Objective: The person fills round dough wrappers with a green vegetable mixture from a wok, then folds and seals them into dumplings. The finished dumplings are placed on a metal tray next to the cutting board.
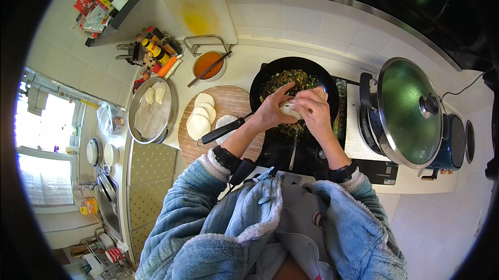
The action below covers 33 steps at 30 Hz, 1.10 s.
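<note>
Both of my hands hold one piece of white dough (pixel 289 111) above a black wok (pixel 254 85) of chopped filling (pixel 300 78). My left hand (pixel 271 110) cups the dough from the left, while the fingers of my right hand (pixel 313 110) pinch its upper edge. A metal utensil handle (pixel 294 155) sticks out of the wok towards me. Left of the wok, a round wooden board (pixel 237 98) bears several flat dough rounds (pixel 199 126), partly overlapping. Folded dumplings (pixel 160 93) lie on a pale cloth in a round metal steamer tray (pixel 175 104) farther left.
Behind the board stands a bowl of orange liquid (pixel 208 65) with chopsticks across it. A black-handled tool (pixel 223 132) crosses the board. At the right is a large pot with a glass lid (pixel 407 108). Bottles (pixel 156 50), a carrot (pixel 167 67) and a knife block (pixel 136 53) stand at the back left.
</note>
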{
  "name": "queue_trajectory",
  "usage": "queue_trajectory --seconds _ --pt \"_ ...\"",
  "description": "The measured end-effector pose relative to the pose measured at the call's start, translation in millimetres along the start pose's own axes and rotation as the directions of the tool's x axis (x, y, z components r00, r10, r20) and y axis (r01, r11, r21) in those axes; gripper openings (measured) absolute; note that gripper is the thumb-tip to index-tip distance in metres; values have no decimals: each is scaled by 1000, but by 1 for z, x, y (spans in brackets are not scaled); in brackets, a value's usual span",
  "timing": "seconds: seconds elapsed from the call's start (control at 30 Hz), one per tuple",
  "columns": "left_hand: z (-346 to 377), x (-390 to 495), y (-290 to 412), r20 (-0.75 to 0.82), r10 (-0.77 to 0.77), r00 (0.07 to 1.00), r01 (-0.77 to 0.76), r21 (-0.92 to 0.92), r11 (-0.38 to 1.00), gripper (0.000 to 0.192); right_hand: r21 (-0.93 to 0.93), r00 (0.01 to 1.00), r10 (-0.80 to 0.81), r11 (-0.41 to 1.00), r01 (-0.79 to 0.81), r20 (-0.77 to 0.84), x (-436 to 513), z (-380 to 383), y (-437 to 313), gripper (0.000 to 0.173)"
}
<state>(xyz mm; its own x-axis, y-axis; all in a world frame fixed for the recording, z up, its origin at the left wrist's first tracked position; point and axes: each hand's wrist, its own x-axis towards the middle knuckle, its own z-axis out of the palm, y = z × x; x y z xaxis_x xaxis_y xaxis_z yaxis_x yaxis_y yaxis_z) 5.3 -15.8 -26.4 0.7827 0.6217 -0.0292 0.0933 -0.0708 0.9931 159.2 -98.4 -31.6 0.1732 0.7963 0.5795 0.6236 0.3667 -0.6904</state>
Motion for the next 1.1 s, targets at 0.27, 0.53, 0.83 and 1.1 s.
queue_trajectory --seconds 0.27,0.53,0.83,1.1 --pt "2 1 1 -18 46 999 -45 38 998 96 -37 999 -11 999 13 42 -1 4 -5 24" --pt "0 1 -6 -2 61 998 -61 64 996 97 -74 1000 -6 997 5 -11 2 7 -13 14" --pt "3 5 -25 22 -15 1000 16 -39 999 95 9 988 79 997 -81 130 -1 10 3 20" --pt "-20 8 -9 202 -442 874 469 -586 661 49 520 664 548 419 -745 509 -28 -5 32 35"
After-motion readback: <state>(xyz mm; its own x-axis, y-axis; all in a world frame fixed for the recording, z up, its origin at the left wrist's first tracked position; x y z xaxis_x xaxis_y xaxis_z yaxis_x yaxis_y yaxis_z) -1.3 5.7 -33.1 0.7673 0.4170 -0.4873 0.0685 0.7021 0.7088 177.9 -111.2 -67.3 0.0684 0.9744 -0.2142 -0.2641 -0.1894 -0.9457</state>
